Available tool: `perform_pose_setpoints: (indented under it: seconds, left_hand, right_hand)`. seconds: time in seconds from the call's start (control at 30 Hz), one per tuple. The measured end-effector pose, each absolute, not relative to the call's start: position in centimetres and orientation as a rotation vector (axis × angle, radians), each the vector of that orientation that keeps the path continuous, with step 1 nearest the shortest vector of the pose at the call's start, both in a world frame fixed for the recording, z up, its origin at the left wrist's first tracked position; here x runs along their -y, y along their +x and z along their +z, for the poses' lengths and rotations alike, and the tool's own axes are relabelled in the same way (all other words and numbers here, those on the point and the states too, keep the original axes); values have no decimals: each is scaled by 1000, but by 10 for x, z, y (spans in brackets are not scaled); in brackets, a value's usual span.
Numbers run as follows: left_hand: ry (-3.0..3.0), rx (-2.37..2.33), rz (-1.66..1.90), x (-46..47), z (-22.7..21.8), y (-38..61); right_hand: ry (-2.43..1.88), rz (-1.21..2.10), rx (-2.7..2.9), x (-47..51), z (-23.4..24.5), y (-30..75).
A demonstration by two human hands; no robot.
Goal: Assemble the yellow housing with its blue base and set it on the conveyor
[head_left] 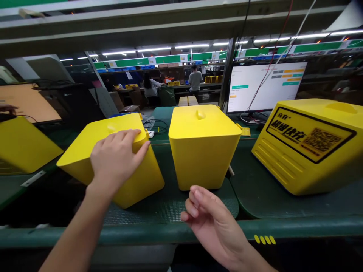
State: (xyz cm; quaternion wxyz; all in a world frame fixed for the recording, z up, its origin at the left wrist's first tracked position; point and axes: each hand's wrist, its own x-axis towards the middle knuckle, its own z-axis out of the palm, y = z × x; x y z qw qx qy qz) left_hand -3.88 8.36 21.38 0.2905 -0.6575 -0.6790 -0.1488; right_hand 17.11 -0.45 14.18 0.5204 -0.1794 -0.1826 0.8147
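Note:
My left hand lies on top of a yellow plastic casing, its fingers curled over the casing's far right edge. The casing stands on a green conveyor belt, and a small moulded grip shows on its top. My right hand hangs in front of a second yellow casing, fingers loosely curled and apart, holding nothing and a little short of touching it. A third yellow casing sits to the right, with a black-bordered printed label and QR code on its slanted face.
A fourth yellow casing lies at the left edge, and another person's hand shows beyond it. Cables and a monitor stand behind the belt. Overhead, a metal shelf spans the view; people work at distant benches.

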Motion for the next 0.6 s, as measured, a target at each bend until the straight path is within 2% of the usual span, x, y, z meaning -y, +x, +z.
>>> perform_pose_setpoints:
  seconds: [0.27, 0.6]
  left_hand:
    - [-1606, 1846, -460, -99, 198, -27]
    - [-1569, 1559, -647, -108, 190, -38]
  right_hand:
    - [-413, 1991, 456, 13, 150, 162]
    - [-485, 1953, 507, 12, 148, 164]
